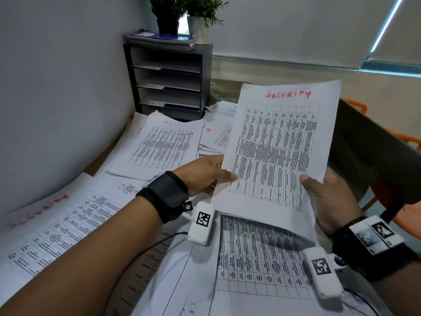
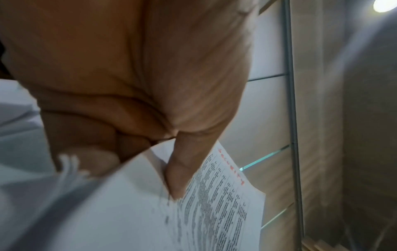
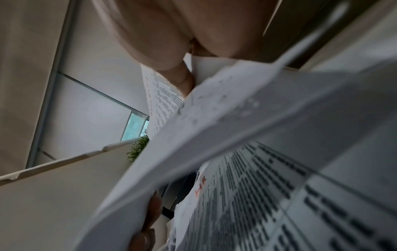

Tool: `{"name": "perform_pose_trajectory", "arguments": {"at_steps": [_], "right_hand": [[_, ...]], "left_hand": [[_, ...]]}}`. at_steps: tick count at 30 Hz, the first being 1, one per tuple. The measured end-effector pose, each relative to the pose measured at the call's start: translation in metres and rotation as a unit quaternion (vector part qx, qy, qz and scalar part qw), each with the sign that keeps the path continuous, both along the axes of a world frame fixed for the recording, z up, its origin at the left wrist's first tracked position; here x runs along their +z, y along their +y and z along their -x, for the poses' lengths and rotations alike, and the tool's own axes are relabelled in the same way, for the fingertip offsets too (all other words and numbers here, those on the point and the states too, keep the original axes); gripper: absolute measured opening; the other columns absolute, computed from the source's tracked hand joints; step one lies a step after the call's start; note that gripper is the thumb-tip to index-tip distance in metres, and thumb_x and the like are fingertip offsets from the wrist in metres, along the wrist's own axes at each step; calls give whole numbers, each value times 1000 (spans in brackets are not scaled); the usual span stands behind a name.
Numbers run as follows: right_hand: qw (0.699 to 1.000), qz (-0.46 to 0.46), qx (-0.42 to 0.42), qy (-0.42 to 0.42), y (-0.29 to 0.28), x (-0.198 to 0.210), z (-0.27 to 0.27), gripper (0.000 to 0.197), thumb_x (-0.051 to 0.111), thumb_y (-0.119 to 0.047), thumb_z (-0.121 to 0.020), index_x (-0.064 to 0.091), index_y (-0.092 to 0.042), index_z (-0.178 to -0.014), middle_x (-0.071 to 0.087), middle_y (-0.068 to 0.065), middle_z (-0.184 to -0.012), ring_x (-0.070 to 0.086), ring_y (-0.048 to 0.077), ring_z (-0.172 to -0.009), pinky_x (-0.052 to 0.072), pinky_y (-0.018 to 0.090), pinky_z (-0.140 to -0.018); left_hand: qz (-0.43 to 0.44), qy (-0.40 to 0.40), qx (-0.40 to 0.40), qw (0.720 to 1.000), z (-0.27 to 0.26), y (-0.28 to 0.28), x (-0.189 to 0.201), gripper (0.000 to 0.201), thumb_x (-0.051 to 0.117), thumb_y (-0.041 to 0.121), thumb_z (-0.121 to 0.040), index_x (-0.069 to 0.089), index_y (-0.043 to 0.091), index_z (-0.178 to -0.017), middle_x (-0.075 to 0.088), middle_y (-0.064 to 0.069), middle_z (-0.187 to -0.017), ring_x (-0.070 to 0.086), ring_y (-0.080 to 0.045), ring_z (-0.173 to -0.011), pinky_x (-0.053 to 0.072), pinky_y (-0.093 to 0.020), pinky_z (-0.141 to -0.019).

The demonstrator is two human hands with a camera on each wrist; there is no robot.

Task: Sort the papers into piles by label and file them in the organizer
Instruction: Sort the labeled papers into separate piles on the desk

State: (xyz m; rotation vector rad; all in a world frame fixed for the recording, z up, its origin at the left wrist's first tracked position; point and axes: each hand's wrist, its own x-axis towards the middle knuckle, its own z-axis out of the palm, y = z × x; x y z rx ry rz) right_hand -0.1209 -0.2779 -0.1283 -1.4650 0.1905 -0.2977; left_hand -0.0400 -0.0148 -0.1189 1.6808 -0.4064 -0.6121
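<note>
Pinching the "Security" sheet (image 1: 276, 144) between them, both hands, left (image 1: 202, 176) and right (image 1: 330, 197), hold its lower corners

Papers (image 1: 159, 144) cover the tabletop (image 1: 102, 160) from six to twelve o'clock; the organizer (image 1: 168, 80) stands at twelve.

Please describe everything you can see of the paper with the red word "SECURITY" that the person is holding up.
The SECURITY sheet is white paper printed with a dense black table, the label handwritten in red across its top. It is lifted off the desk, tilted, its top away from the person. The left hand pinches its lower left edge, thumb on the front; the right hand holds its lower right edge. Other papers hang beneath it.
</note>
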Motion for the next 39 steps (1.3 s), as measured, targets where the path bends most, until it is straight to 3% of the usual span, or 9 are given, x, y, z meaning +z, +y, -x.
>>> {"name": "perform_pose_trajectory", "arguments": {"at_steps": [2,4,7,11,14,18,23,29,39], "right_hand": [[1000,1,2,0,0,1,0,34,49,-1,-101,60,-14,-130,73,1,-117,72,17,-104,59,25,-75],[1000,6,-2,1,-3,1,-3,33,51,-3,-100,60,-14,-129,73,3,-117,72,21,-105,60,32,-80],[1000,7,4,23,-6,3,-7,25,58,-5,-96,60,-13,-120,73,11,-115,70,33,-106,55,54,-93],[998,4,48,47,-5,8,-12,22,51,3,-97,58,-8,-114,74,13,-112,70,31,-104,58,46,-90],[994,36,85,59,0,15,-20,20,48,6,-97,58,-8,-105,72,14,-105,74,19,-83,61,33,-75],[956,197,188,108,25,27,-31,19,50,5,-98,57,-12,-96,67,6,-86,64,6,-59,50,17,-54],[875,373,283,121,77,31,-44,24,61,-20,-83,64,-23,-107,74,5,-102,71,29,-91,56,44,-81],[788,521,319,80,137,40,-42,19,56,-11,-93,59,-19,-110,64,-2,-97,59,16,-81,41,20,-61],[797,528,292,26,156,26,-41,10,61,-12,-91,63,-21,-95,56,-12,-75,50,0,-58,37,18,-50]], "left_hand": [[-5,-1,-7,1000,0,0,-4,39,70,22,-91,61,9,-127,63,-30,-123,65,-50,-106,50,-67,-93],[10,-6,6,1000,3,-1,-3,38,67,19,-93,60,11,-130,65,-21,-129,59,-47,-121,43,-65,-104],[42,-18,64,997,1,-2,1,27,57,6,-98,61,5,-125,70,-17,-122,67,-39,-110,54,-47,-95],[-5,-46,115,992,3,8,19,21,60,14,-99,60,10,-120,75,-8,-105,71,-17,-79,55,-25,-59],[-90,-144,178,969,-8,28,38,51,70,33,-92,46,18,-134,67,0,-117,69,-14,-97,57,-29,-75],[-114,-341,311,880,-13,65,67,79,75,51,-78,38,23,-141,49,-2,-138,54,-20,-124,45,-46,-108],[-476,-476,257,693,20,97,78,104,77,47,-79,11,28,-158,14,-7,-162,15,-31,-150,8,-57,-121],[-501,-367,18,783,40,101,58,74,57,14,-95,22,35,-157,32,6,-160,36,-18,-143,24,-50,-120],[-553,-394,33,733,27,119,29,13,59,32,-96,66,34,-106,68,12,-109,59,-17,-111,35,-38,-95]]}}
